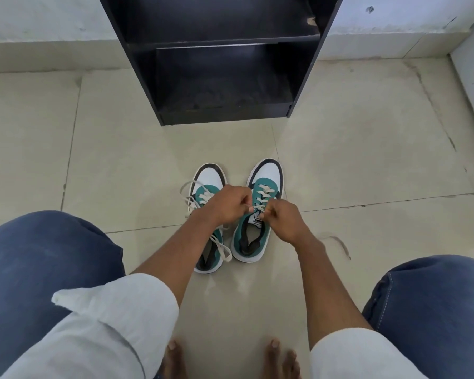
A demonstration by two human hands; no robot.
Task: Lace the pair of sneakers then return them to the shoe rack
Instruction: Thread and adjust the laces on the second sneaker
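- Two sneakers are sitting side by side on the floor [367,149], toes pointing to 12 o'clock, just apart from each other.
- The right sneaker [260,212] is showing teal sides, a white toe and a dark rim; its white lace [265,192] is crossing the eyelets in several rows.
- The left sneaker [207,192] is matching it in colour; its own lace [188,196] is hanging loose, spilling out toward 9 o'clock, with another strand trailing over the heel toward 6 o'clock.
- One tongue label is reading "PUMA" in dark letters on white, on the right sneaker, partly covered by fingers.
- Two hands are working over the right sneaker's tongue.
- The left hand [229,205] is pinching a lace end tight between fingertips, reaching across the left sneaker.
- The right hand [283,218] is pinching the other end of that same lace, fingers closed narrow on it.
- One black rack [222,50] is standing at 12 o'clock, well apart from the sneakers, two shelves showing, both bare.
- Two knees in blue jeans [39,255] are framing the scene at 8 and 4 o'clock; two pale rolled sleeves [115,318] are showing.
- Two bare feet [281,359] are peeking in at 6 o'clock.
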